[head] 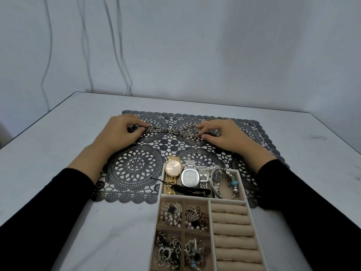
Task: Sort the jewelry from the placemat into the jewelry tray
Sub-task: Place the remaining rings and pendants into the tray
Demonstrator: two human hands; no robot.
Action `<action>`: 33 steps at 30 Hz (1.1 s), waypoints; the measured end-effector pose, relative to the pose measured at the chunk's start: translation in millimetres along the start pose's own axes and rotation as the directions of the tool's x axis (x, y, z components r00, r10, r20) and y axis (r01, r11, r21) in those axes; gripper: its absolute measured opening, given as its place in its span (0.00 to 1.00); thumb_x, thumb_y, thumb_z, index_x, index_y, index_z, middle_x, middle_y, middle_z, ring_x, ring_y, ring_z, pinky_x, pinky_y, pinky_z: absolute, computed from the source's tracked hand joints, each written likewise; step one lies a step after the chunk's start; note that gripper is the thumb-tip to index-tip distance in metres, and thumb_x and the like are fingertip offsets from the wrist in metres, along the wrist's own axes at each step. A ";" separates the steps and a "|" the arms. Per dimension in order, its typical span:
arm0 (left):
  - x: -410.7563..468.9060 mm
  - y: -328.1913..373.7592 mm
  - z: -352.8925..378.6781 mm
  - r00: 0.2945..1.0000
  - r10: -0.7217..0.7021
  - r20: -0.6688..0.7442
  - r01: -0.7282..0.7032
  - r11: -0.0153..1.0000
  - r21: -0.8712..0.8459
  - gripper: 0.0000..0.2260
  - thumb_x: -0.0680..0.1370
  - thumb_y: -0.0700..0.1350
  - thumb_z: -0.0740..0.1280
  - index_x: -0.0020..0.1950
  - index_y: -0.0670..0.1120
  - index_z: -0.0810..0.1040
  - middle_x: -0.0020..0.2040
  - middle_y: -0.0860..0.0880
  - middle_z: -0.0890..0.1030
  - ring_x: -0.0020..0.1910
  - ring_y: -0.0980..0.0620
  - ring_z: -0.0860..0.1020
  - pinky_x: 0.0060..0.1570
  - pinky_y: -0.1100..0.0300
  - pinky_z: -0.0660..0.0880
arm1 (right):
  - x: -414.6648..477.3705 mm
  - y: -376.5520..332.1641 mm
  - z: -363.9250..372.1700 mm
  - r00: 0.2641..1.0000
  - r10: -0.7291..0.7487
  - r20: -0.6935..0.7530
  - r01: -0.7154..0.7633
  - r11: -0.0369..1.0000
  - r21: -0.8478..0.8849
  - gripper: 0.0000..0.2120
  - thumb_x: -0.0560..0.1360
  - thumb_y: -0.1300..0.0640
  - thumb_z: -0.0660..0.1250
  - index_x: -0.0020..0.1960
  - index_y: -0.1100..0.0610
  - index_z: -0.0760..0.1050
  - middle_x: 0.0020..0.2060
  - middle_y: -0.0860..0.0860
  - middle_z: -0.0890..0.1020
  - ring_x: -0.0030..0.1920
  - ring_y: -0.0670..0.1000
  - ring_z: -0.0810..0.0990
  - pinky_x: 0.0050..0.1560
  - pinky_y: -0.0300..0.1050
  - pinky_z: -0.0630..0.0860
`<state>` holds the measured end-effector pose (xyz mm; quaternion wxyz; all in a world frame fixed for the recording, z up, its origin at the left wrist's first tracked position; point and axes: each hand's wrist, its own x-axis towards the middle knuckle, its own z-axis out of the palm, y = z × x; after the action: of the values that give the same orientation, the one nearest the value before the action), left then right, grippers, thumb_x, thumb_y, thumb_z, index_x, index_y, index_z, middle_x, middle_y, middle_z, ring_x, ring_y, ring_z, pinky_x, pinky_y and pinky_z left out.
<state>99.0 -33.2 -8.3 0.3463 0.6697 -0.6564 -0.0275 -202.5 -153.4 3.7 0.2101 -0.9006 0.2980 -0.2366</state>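
Two bare hands over the far half of a dark lacy placemat [134,167] full of round cut-out holes, flat on a smooth pale table [48,153]. Left hand [119,132] and right hand [220,136] well apart, one at each end of a shiny silver chain [172,131] with chunky links. Fingertips of each hand pinched down on its own end of the chain, with the middle stretched between them, low over the mat; hard to tell if touching it. Something small and black under the left fingers, too hidden to make out. Black sleeves [304,196] on both arms, cut off at the near edge. At the near right of the table, a soft beige jewelry tray [212,233] with low walls, its far end lying over the near edge of the placemat, its near end cut off. In the long far box: a round gold watch [172,170], a square-ish silver watch with a white face [189,178], two smaller silver watches, a bracelet with blue beads [233,182], and a black cord across the front. In four small square boxes: tangled little pieces with pearls and black bits, hard to tell apart. At the tray's right side, a row of padded ring rolls [232,231], soft and round.
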 end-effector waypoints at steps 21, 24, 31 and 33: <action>0.9 -10.5 -13.7 0.993 -0.114 -0.008 0.114 0.993 -0.033 0.04 0.75 0.44 0.72 0.48 0.52 0.85 0.49 0.52 0.81 0.51 0.54 0.76 0.54 0.59 0.71 | 4.7 6.6 4.9 0.956 0.213 -0.200 -0.222 0.975 -0.025 0.03 0.76 0.58 0.68 0.47 0.57 0.80 0.50 0.51 0.82 0.49 0.47 0.76 0.55 0.47 0.74; 0.3 -12.2 -14.4 0.993 -0.119 -0.008 0.119 0.992 -0.037 0.05 0.76 0.45 0.72 0.49 0.53 0.85 0.49 0.52 0.81 0.51 0.54 0.76 0.52 0.60 0.69 | 5.0 8.2 4.2 0.947 0.222 -0.233 -0.238 0.970 -0.044 0.05 0.77 0.57 0.67 0.49 0.57 0.80 0.50 0.51 0.82 0.51 0.46 0.75 0.55 0.43 0.70; -0.3 -16.2 -16.6 0.990 -0.144 -0.007 0.143 0.989 -0.038 0.06 0.74 0.48 0.74 0.51 0.52 0.85 0.50 0.52 0.81 0.51 0.53 0.77 0.50 0.61 0.68 | 9.5 8.9 3.9 0.960 0.230 -0.162 -0.250 0.962 -0.112 0.09 0.76 0.55 0.69 0.55 0.54 0.82 0.51 0.49 0.79 0.51 0.45 0.73 0.52 0.39 0.66; -0.4 -17.2 -18.1 0.988 -0.155 -0.013 0.154 0.987 -0.043 0.06 0.74 0.48 0.74 0.50 0.53 0.86 0.50 0.52 0.81 0.51 0.53 0.77 0.52 0.60 0.69 | 13.7 7.0 1.8 0.956 0.248 -0.153 -0.268 0.955 -0.125 0.07 0.75 0.56 0.69 0.51 0.55 0.82 0.49 0.48 0.77 0.50 0.45 0.71 0.52 0.38 0.64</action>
<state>122.6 -26.8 -3.3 0.3625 0.7113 -0.5989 -0.0624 -194.9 -166.8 2.7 0.1525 -0.8485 0.4433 -0.2456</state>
